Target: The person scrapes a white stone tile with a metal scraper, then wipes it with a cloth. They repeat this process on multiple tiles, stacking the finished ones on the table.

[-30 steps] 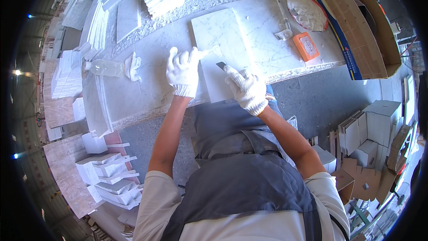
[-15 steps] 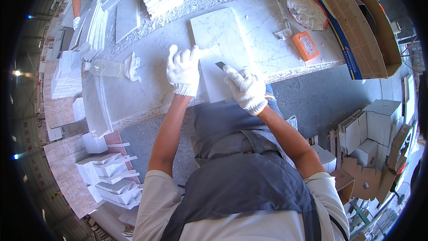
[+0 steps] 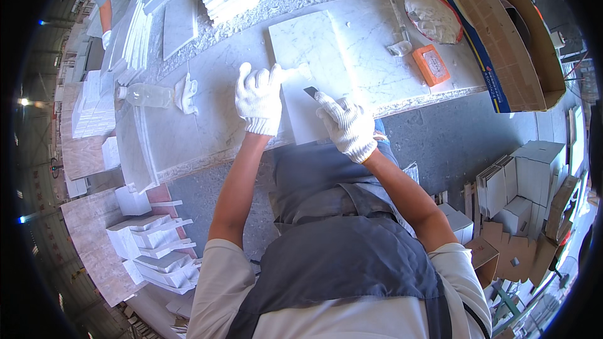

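Note:
A pale veined marble tile (image 3: 311, 44) lies on a larger marble slab (image 3: 217, 97) in front of me, its near end reaching the slab's front edge. My left hand (image 3: 259, 102), in a white knit glove, rests at the tile's left edge with bent fingers apart. Beside its fingertips, a glossy whitish smear (image 3: 298, 71) shows on the tile. My right hand (image 3: 347, 124), gloved alike, is closed round a small scraper (image 3: 310, 91) over the tile's right side. Only its short dark blade shows; the fingers hide the handle.
Right of the tile are a paste-covered trowel (image 3: 401, 44), a red-rimmed dish of white paste (image 3: 432, 17), an orange block (image 3: 431, 65) and an open cardboard box (image 3: 502, 37). Leftward lie a plastic bottle (image 3: 148, 96) and a crumpled white glove (image 3: 186, 95). Another person's gloved hand (image 3: 106, 39) touches stacked tiles.
My hands and the scraper stay almost where they were. At the upper left, the other person's hand has shifted slightly down, and more of that person has come into view.

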